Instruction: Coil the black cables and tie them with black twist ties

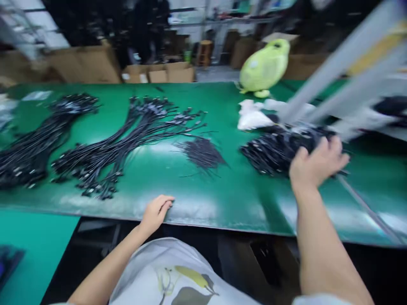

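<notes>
My left hand [158, 209] rests at the front edge of the green worktable [190, 207], its fingers pressed together with nothing visible in them. Over on the right, my right hand [318, 163] lies over a bundle of black cables [270, 152], fingers spread; the part of the bundle under the palm is hidden. Between the hands is a small pile of thin black zip-tie-like strips [203, 153]. Left of that pile, a fanned-out bundle of black cables with small connectors [121, 142] lies on the table.
Another black cable bundle [47, 135] lies at the far left. A yellow-green plush-like object [265, 65] and a white bag [252, 116] are at the back right. Blurred pale posts [346, 63] slant up on the right. Cardboard boxes [171, 73] stand behind the table.
</notes>
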`<state>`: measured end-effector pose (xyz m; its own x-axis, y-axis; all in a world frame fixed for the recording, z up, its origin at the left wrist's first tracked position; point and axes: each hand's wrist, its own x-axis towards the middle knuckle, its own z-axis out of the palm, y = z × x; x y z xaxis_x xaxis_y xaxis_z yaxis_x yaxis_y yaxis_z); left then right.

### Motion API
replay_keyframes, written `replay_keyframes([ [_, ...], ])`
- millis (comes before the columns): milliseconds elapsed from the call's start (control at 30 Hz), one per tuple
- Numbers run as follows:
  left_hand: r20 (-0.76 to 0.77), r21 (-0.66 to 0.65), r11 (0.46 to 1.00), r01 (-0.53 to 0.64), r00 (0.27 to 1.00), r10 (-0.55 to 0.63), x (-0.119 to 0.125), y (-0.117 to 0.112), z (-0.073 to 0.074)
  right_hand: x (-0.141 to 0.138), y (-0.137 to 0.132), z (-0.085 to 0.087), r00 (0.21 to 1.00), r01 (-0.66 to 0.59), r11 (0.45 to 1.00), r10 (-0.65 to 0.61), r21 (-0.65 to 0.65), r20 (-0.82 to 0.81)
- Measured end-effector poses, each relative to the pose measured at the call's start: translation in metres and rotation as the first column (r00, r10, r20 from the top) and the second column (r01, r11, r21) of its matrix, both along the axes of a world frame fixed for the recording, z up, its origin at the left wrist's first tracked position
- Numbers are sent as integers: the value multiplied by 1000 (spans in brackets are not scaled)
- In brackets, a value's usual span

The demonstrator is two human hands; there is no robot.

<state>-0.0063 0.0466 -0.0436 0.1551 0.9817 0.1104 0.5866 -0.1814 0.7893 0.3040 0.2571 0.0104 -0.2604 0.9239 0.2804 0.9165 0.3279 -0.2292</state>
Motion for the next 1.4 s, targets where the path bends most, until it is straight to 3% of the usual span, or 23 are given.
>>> replay_keyframes([
  [100, -122, 142, 985, -93, 986, 111, -30, 6, 8, -19, -31, -30, 986, -145, 987, 149, 63, -76],
  [200, -311, 281, 932, -228, 898, 313, -83, 32, 28, -2, -65, -56, 966, -186, 970, 209, 155, -151],
  [300, -516, 327, 882, -339, 718, 467, -144, 83, 49, 5, -86, -67, 951, -182, 954, 233, 239, -205],
  [367, -672, 251, 886, -389, 588, 449, -174, 122, 57, -6, -92, -66, 945, -183, 952, 239, 246, -222],
  [433, -716, 200, 904, -378, 573, 398, -192, 155, 57, -23, -94, -61, 943, -205, 953, 253, 221, -216],
  [533, -733, 165, 930, -328, 591, 338, -201, 182, 50, -42, -95, -55, 936, -284, 943, 311, 171, -163],
  [733, -714, 157, 963, -217, 649, 263, -198, 193, 42, -59, -94, -41, 904, -402, 912, 409, 75, -126],
  [833, -665, 169, 962, -212, 696, 271, -186, 203, 42, -92, -96, -31, 869, -478, 878, 479, 42, -128],
  [933, -591, 183, 949, -256, 743, 314, -170, 214, 46, -135, -111, -30, 788, -609, 793, 606, 9, -108],
  [1000, -527, 198, 936, -290, 774, 351, -163, 216, 56, -155, -125, -35, 718, -692, 721, 689, -7, -98],
  [1067, -452, 231, 922, -311, 805, 385, -160, 212, 73, -163, -137, -41, 687, -723, 691, 716, -10, -126],
  [1133, -372, 291, 901, -320, 830, 415, -159, 200, 93, -160, -142, -43, 709, -691, 723, 675, -12, -206],
  [1233, -269, 401, 865, -302, 863, 427, -155, 167, 116, -155, -132, -32, 762, -559, 829, 517, 9, -390],
  [1333, -219, 464, 875, -137, 939, 264, -147, 128, 119, -172, -105, -7, 754, -413, 903, 414, 122, -510],
  [1400, -257, 463, 886, 8, 958, 126, -139, 106, 114, -195, -81, 9, 763, -416, 890, 453, 185, -461],
])
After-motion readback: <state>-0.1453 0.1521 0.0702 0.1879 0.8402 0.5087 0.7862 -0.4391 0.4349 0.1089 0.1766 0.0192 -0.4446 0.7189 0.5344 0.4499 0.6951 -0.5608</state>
